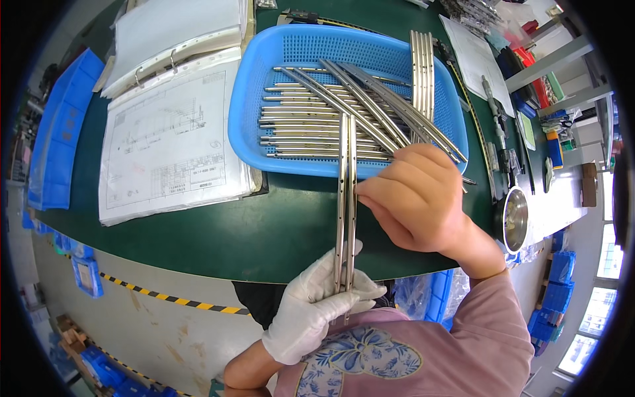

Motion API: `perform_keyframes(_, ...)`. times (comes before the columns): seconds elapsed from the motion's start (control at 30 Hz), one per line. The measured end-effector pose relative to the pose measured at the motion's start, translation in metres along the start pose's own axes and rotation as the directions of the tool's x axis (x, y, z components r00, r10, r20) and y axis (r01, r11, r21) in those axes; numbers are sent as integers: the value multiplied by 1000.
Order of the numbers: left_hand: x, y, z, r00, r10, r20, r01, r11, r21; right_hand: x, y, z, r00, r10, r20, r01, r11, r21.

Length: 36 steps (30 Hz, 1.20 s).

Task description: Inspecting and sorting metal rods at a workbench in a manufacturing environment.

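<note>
My left hand (304, 308), in a white glove, grips two slim metal rods (341, 205) near their lower ends. The rods stand side by side with a narrow gap between them, small dark holes along their length, and their upper ends overlap the near rim of a blue plastic basket (297, 165). My bare right hand (420, 195) is closed, its fingertips against the right-hand rod about midway up; whatever lies inside its fingers is hidden. Many similar metal rods (307, 126) lie in the basket, some stacked crosswise, with several holed ones (421, 73) at its right end.
An open ring binder (172, 145) with drawings lies left of the basket, beside a blue bin (63, 132). Right of it are a micrometer-like tool (493, 99), a steel bowl (514, 218) and papers. The green table's (198, 245) curved front edge is close to me.
</note>
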<state>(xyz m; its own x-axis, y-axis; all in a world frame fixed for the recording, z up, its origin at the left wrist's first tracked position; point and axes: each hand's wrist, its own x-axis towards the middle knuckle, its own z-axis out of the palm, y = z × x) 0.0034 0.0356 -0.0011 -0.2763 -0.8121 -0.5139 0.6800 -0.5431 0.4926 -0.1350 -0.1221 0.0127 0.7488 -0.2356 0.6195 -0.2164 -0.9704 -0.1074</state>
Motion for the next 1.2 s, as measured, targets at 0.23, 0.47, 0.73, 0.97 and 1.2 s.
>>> perform_keyframes(0.23, -7, -3, -10, 996, -17, 89, 19, 1000, -18, 7, 12, -7, 995, 19, -101, -23, 999, -37)
perform_keyframes(0.47, -10, -6, -15, 994, -26, 108, 26, 1000, -2, 5, 9, -4, 997, 50, -55, -51, 999, -14)
perform_keyframes(0.73, -12, -6, -16, 997, -24, 72, 24, 1000, 2, 9, 1, -2, 999, 39, -32, -41, 997, -66)
perform_keyframes(0.97, -15, -13, -23, 993, -3, 120, 5, 1000, -11, 6, -1, 4, 999, 40, 16, -39, 998, -54)
perform_keyframes(1.2, -17, -13, -23, 994, 8, 107, -5, 1000, -28, 16, -8, -16, 994, 56, -95, -56, 998, 2)
